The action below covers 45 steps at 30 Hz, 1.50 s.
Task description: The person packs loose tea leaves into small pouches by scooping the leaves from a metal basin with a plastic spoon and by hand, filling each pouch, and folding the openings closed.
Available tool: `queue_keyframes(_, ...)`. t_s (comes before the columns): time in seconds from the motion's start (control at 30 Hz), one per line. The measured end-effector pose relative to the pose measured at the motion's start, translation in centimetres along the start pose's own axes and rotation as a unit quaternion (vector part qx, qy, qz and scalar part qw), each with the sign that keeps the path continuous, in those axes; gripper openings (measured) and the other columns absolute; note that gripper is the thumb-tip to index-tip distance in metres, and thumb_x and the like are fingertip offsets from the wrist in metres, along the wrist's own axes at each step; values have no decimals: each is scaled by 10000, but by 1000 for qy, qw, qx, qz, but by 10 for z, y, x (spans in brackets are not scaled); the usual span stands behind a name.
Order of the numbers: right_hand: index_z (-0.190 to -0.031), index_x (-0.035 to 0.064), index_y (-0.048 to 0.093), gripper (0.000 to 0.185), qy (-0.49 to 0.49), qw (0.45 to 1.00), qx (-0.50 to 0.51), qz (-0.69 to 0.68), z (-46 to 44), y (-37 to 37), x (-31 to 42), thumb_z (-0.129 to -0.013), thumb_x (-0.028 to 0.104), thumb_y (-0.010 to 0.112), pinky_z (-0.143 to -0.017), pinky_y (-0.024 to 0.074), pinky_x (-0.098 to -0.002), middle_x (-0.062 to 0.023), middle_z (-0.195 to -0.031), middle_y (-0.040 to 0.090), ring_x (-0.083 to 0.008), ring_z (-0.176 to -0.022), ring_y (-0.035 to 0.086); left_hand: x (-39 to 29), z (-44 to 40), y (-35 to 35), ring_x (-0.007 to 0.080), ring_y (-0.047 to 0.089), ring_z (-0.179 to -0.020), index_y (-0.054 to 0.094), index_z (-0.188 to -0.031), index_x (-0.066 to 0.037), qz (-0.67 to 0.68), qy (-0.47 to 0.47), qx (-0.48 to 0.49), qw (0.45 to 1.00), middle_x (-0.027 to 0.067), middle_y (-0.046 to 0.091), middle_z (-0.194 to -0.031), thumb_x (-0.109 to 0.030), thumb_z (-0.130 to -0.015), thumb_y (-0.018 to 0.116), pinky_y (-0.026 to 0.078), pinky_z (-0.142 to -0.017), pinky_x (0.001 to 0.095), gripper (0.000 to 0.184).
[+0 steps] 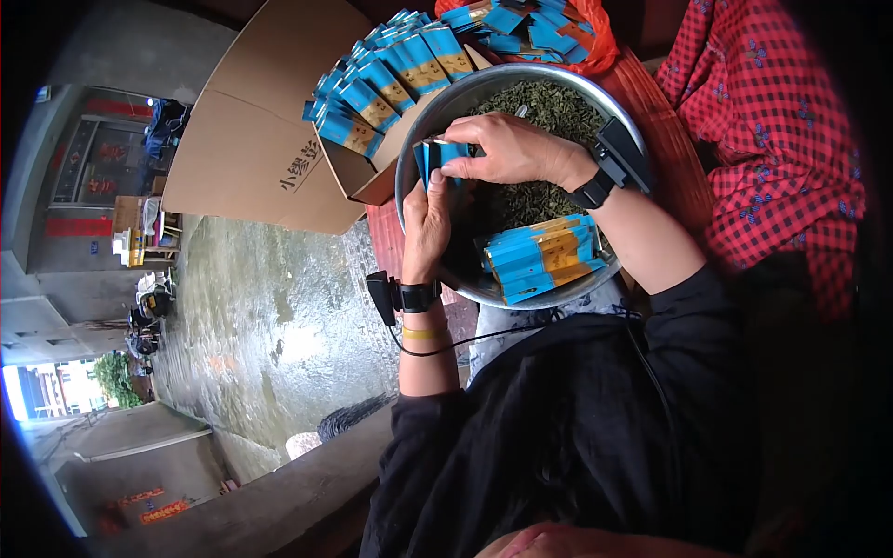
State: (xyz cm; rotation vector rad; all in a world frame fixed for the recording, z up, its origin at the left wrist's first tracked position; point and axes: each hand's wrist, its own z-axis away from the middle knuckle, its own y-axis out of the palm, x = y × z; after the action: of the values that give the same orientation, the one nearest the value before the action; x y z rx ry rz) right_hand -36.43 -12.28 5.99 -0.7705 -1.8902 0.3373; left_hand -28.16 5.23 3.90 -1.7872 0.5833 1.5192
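A blue packet [432, 160] is pinched between my two hands over the left rim of a metal basin [627, 110]. My left hand [426, 229] grips its lower end with the thumb up. My right hand [513, 152] has its fingers closed at the packet's upper edge, partly covering it. Dried green leaves [549, 104], like loose tea, lie in the basin. A stack of blue and gold packets [541, 259] rests on the near side, inside the basin. Whether the held packet is filled cannot be made out.
A cardboard box [270, 121] with raised flaps stands left of the basin, holding rows of blue and gold packets [386, 79]. Behind the basin is a red plastic bag [600, 37] with more packets. Red checked cloth [767, 139] hangs at right. A black cable [465, 346] runs from my left wrist.
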Motion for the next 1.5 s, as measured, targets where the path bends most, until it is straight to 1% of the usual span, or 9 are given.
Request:
queue_keyframes(0.4, -1023, 9, 595, 211, -18, 963, -202, -178, -2, -8, 37, -872, 132, 674, -779, 487, -246, -34, -971, 643, -90, -873, 604, 4, -2, -7, 51, 358, -661, 529, -805, -25, -80, 38, -65, 994, -58, 422, -696, -286, -1018, 486, 308, -549, 229, 339)
queue_keyframes(0.53, -1037, -40, 560, 298, -120, 934, -213, -260, 23, -51, 104, -881, 186, 675, -865, 469, -318, -121, -988, 623, -194, -902, 603, 13, -9, -10, 46, 361, -673, 519, -832, -42, -16, 44, -84, 995, -59, 433, -723, -215, -1007, 506, 321, -573, 209, 246)
queue_keyframes(0.6, -969, 49, 599, 249, -338, 930, -139, -47, 40, -72, 126, -851, 252, 684, -940, 405, -546, -80, -967, 631, -179, -905, 604, 17, -11, -10, 36, 377, -676, 532, -855, -41, 19, 38, -85, 996, -68, 455, -736, -205, -1006, 504, 327, -578, 206, 225)
queue_keyframes(0.67, -851, 153, 610, 131, -237, 891, -350, -166, 49, -42, 167, -846, 269, 672, -1007, 301, -620, 7, -886, 645, -149, -775, 621, 5, -7, -3, 27, 409, -705, 593, -984, -13, 83, 10, -104, 991, -69, 495, -777, -200, -1005, 505, 342, -610, 191, 208)
queue_keyframes(0.77, -861, 171, 561, 150, -338, 894, -275, -104, 56, -63, 163, -817, 257, 676, -956, 383, -419, 19, -805, 657, -151, -726, 618, 5, -5, -10, 26, 424, -740, 597, -1030, -1, 45, -9, -82, 996, -59, 510, -808, -208, -1002, 515, 354, -645, 187, 224)
queue_keyframes(1.33, -747, 225, 586, 131, -198, 943, -59, -262, 58, -73, 192, -863, 239, 644, -1080, 197, -601, 70, -796, 646, -138, -639, 605, 9, -7, -8, 25, 390, -733, 602, -999, -3, 74, 27, -76, 994, -70, 500, -804, -221, -1006, 509, 337, -639, 187, 238)
queue_keyframes(1.37, -695, 195, 576, 176, -205, 963, 86, -155, 36, -82, 187, -867, 172, 606, -1094, 184, -588, 50, -743, 645, -135, -600, 596, 17, -10, -7, 25, 386, -729, 604, -1006, -4, 91, 46, -79, 992, -72, 495, -801, -222, -1006, 508, 333, -635, 187, 238)
queue_keyframes(1.43, -914, 10, 604, 116, -132, 954, -123, -238, 19, -60, 145, -881, 35, 495, -977, 419, -405, -35, -800, 645, -113, -702, 608, 8, -5, -4, 21, 379, -722, 613, -1045, -8, 35, 98, -106, 989, -78, 494, -800, -220, -1005, 508, 327, -627, 186, 240)
queue_keyframes(1.5, -1191, -25, 539, 277, -41, 945, -133, -295, -14, -46, 89, -928, 61, 528, -856, 480, -247, -76, -1020, 630, -135, -920, 602, 20, -13, -8, 20, 391, -723, 620, -1071, -8, 121, 44, -93, 987, -80, 509, -805, -211, -1002, 513, 335, -628, 184, 240)
